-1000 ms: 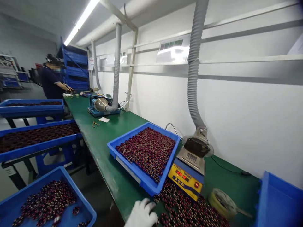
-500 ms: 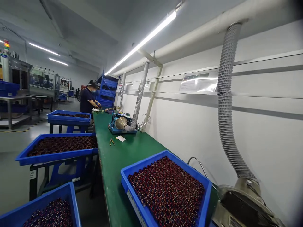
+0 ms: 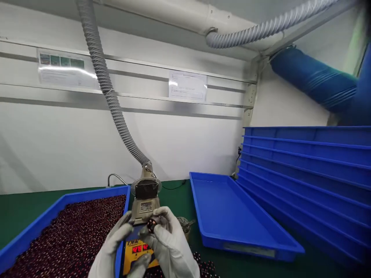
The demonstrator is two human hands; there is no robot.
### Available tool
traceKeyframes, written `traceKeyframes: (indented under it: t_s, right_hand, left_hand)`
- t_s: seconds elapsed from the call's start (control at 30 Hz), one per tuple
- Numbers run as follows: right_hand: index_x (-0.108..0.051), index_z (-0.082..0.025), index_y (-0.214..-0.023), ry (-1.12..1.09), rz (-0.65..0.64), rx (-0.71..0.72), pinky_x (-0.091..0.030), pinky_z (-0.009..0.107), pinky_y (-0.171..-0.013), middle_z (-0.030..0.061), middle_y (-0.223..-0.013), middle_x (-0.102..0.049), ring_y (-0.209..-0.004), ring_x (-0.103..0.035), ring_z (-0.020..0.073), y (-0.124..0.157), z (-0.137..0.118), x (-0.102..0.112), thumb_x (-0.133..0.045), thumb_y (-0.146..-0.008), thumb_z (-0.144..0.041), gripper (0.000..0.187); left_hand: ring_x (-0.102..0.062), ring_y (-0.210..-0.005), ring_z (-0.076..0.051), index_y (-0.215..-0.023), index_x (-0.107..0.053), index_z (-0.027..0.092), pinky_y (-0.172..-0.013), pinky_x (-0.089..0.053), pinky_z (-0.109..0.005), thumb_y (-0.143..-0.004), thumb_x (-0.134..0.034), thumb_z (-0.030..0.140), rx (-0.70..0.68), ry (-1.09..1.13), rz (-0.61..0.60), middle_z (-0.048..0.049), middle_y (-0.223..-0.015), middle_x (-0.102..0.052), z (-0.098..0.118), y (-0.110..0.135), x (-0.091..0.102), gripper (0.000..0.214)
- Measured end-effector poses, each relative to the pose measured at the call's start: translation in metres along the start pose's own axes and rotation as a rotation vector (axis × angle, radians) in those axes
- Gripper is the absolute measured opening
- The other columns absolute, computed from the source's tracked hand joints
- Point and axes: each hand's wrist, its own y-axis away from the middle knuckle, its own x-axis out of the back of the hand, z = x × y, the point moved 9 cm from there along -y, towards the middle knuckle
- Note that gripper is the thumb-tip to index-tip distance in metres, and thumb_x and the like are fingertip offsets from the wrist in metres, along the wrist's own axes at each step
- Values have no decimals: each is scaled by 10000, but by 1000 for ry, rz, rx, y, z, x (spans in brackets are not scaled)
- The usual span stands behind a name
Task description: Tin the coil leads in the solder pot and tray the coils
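Both my hands wear white gloves and are raised together low in the middle of the view. My right hand [image 3: 171,243] and my left hand [image 3: 114,247] pinch one small dark ring-shaped coil [image 3: 152,224] between their fingertips. They hover just in front of a yellow and blue solder pot unit [image 3: 138,249] with red digits. A blue tray [image 3: 43,220] full of dark red coils lies to the left of my hands.
A grey ribbed extraction hose [image 3: 107,88] drops to a hood [image 3: 145,189] above the unit. An empty blue tray [image 3: 232,212] sits on the green bench [image 3: 17,208] at right, beside a tall stack of blue trays [image 3: 313,170]. Loose coils [image 3: 205,266] lie by my right wrist.
The view has swung from the long bench and the far co-worker to the right, onto the solder unit. Both hands have come up into view holding a coil.
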Motion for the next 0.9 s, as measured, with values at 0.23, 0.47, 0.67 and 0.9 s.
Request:
traceKeyframes:
  t_s: [0.23,0.47,0.67,0.9]
  right_hand:
    - [-675,-217,-882,128,6,-78,-475,225,-723,13,-869,-660,-770,-605,124,6,-6,6,-791,-697,-319,241]
    - [-660,-220,-903,316,-65,-84,-463,264,-784,27,-880,-648,-836,-599,161,1,4,5,-695,-790,-366,187]
    - [-682,-207,-808,487,-110,-14,-463,280,-764,45,-862,-672,-829,-604,182,-1,6,5,-686,-796,-361,154]
    - [-677,-263,-760,3,143,-34,-465,378,-922,9,-883,-666,-908,-614,186,1,10,17,-678,-795,-412,153]
  left_hand:
    - [-648,-1043,-257,-1306,-475,272,-827,-578,-388,-850,-545,281,255,78,-204,-82,-1204,-651,-17,7,-34,461]
    - [-699,-894,-199,-1075,-626,271,-766,-601,-301,-822,-609,267,193,57,-102,-28,-1011,-725,-21,-3,-10,254]
    - [-626,-1041,-195,-1151,-534,271,-886,-551,-338,-912,-497,326,52,-46,-216,-54,-1147,-657,-13,5,-11,249]
    - [-500,-1166,-187,-1158,-491,214,-972,-449,-343,-910,-470,205,-98,-166,-219,-70,-1226,-580,-3,2,-5,249]
